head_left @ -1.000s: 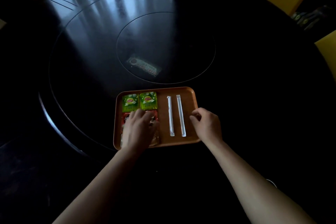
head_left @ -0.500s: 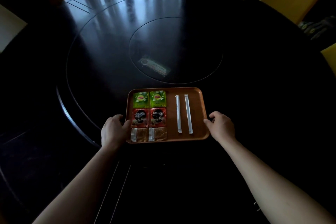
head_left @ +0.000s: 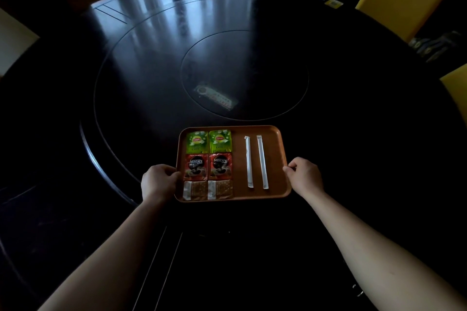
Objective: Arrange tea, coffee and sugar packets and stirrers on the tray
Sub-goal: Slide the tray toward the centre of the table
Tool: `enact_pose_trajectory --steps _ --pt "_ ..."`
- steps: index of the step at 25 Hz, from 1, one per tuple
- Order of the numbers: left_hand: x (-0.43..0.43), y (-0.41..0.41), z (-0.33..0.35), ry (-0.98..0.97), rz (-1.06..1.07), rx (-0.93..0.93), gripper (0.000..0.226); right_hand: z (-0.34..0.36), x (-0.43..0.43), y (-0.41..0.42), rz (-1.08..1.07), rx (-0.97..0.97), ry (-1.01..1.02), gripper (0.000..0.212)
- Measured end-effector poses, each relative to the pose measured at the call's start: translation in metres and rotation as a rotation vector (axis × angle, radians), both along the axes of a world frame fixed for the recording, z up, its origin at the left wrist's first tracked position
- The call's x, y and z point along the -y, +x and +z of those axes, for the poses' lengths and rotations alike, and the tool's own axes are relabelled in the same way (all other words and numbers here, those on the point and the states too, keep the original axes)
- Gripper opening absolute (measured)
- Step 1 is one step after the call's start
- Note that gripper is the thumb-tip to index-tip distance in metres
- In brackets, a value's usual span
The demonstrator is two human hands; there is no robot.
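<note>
Orange rectangular tray [head_left: 238, 159] gripped at both rims, left hand [head_left: 158, 182], right hand [head_left: 304, 175]; any tilt could slide white paper-wrapped stirrers [head_left: 262, 161] rightward.

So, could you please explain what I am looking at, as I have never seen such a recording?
There is no machine: a person works with two bare hands, and the picture comes from a camera worn on the head, looking forward and down. An orange tray is at the near side of a dark round table. Its left part holds two green tea packets, two red coffee packets and two sugar packets in rows; two white stirrers lie side by side on the right. The left hand grips the tray's left edge, the right hand its right edge.
</note>
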State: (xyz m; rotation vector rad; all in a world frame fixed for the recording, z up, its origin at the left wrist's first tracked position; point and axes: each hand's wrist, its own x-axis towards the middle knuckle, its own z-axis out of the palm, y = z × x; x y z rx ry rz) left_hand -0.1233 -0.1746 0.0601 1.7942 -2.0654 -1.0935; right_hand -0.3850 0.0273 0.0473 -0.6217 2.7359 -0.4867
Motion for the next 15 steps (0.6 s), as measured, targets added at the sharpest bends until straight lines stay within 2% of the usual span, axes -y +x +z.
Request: enact_pose_trajectory --steps 7,15 --pt "0.005 -0.001 0.003 -0.039 -0.008 -0.046 0.009 0.011 0.001 -0.004 0.055 -0.032 -0.032 0.02" --pt "0.037 -0.035 0.012 -0.102 -0.075 -0.072 0.011 0.006 0.017 -0.038 0.035 -0.054 -0.035 0.015"
